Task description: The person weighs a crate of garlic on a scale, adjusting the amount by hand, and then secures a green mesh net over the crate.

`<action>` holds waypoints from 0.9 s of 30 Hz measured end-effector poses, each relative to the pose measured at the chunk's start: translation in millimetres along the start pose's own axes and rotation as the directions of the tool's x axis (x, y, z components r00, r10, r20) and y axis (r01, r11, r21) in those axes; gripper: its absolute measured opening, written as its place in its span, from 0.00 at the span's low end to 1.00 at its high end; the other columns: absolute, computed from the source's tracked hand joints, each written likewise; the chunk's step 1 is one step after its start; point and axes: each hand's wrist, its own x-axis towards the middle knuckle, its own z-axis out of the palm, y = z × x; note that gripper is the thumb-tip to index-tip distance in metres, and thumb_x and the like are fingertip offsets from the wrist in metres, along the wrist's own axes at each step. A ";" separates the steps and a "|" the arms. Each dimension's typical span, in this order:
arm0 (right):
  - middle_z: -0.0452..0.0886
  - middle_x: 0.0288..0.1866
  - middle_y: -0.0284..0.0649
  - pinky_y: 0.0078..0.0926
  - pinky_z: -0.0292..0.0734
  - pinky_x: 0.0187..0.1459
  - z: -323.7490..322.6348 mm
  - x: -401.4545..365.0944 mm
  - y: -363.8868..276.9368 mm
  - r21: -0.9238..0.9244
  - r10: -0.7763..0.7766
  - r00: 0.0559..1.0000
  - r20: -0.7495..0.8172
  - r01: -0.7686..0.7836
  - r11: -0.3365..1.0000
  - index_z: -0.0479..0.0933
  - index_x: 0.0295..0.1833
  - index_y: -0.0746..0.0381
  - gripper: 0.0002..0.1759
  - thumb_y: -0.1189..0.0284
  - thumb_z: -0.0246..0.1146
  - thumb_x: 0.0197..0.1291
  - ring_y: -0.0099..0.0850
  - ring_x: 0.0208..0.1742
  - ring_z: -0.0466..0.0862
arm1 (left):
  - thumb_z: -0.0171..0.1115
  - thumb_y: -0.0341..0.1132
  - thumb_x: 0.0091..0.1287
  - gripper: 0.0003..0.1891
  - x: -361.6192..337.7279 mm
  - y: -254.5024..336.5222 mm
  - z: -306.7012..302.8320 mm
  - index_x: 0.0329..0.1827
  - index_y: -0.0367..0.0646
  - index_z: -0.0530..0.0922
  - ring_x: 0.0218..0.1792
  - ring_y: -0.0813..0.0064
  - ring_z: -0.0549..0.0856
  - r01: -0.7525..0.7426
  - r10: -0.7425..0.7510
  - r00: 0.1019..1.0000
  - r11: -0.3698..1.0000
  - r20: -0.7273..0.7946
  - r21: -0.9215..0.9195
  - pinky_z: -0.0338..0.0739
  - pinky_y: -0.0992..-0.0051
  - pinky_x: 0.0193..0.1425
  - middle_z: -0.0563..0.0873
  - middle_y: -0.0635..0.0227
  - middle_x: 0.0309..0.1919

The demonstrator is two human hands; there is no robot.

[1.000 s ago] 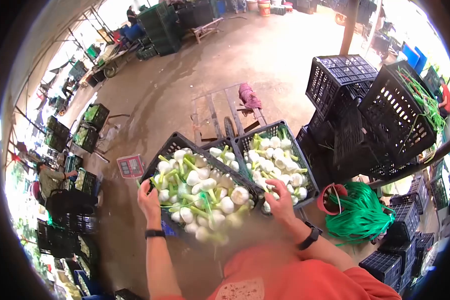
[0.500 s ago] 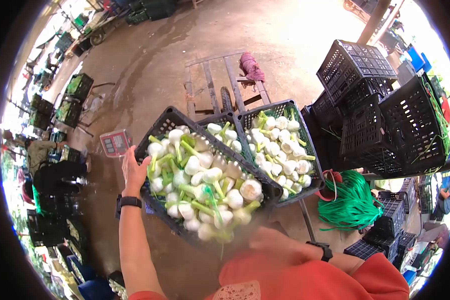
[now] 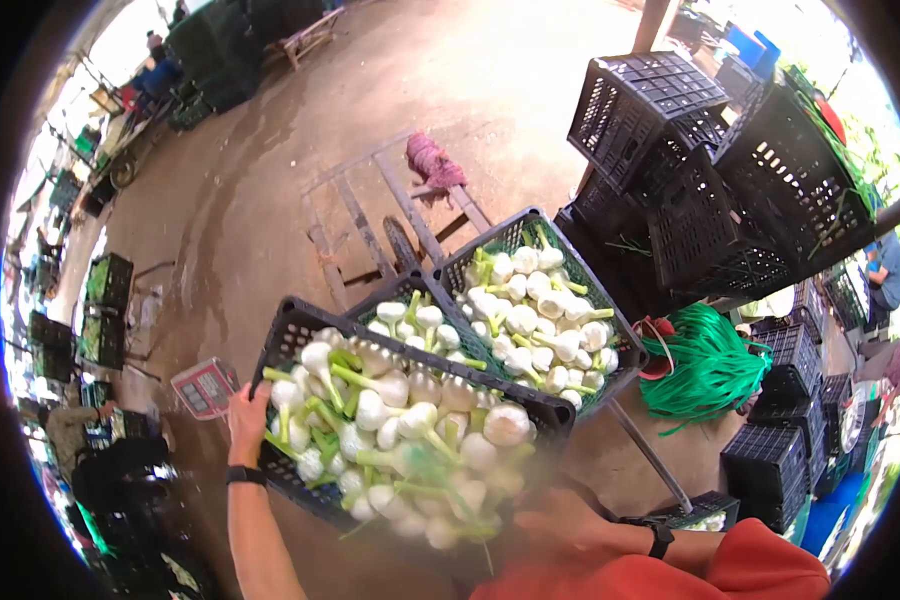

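Observation:
A black crate (image 3: 300, 318) heaped with white garlic bulbs (image 3: 370, 410) with green stems is tilted in front of me. My left hand (image 3: 247, 418) grips its left end, fingers over the rim. At the near right corner my right hand (image 3: 560, 520) is beside the crate, blurred, its fingers hard to make out. Under and behind it, two more crates of garlic rest on a wooden cart (image 3: 355, 225); the right one (image 3: 620, 350) is fully in view, the middle one partly covered.
A red-framed scale (image 3: 206, 388) stands left of my left hand. Stacked empty black crates (image 3: 710, 220) rise at the right, above green plastic strips (image 3: 705, 365). A metal bar (image 3: 650, 455) slants below the right crate. A person in blue (image 3: 888, 270) is at the far right.
The view has swung, so the cart and stacked crates appear further left. The tilted crate still lies between my hands, a little lower in view. My left hand keeps its hold.

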 end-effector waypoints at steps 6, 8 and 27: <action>0.77 0.29 0.28 0.17 0.72 0.34 -9.9 2.0 -29.2 -0.129 -0.111 0.992 -0.060 0.102 0.986 0.76 0.40 0.60 0.15 0.63 0.70 0.55 0.17 0.32 0.75 | 0.61 0.39 0.67 0.13 -33.2 -33.7 -13.1 0.36 0.35 0.82 0.29 0.87 0.76 0.265 -0.215 0.962 0.884 0.168 -0.385 0.70 0.80 0.33 0.81 0.77 0.30; 0.76 0.27 0.28 0.18 0.70 0.31 -12.2 14.0 -43.8 -0.237 -0.245 0.968 -0.053 0.226 0.945 0.77 0.37 0.61 0.17 0.59 0.71 0.54 0.17 0.29 0.74 | 0.60 0.38 0.68 0.13 -50.4 -40.3 -25.1 0.37 0.35 0.82 0.28 0.85 0.78 0.315 -0.264 0.949 0.822 0.171 -0.476 0.72 0.80 0.33 0.82 0.76 0.30; 0.77 0.25 0.32 0.22 0.70 0.29 -0.4 157.8 -308.2 -0.539 -0.482 0.865 0.142 0.476 0.695 0.79 0.40 0.68 0.17 0.68 0.59 0.48 0.19 0.28 0.72 | 0.55 0.38 0.71 0.14 -16.8 32.5 -75.3 0.46 0.33 0.79 0.36 0.74 0.83 0.284 -0.421 0.902 0.408 0.097 -0.868 0.77 0.73 0.42 0.85 0.66 0.38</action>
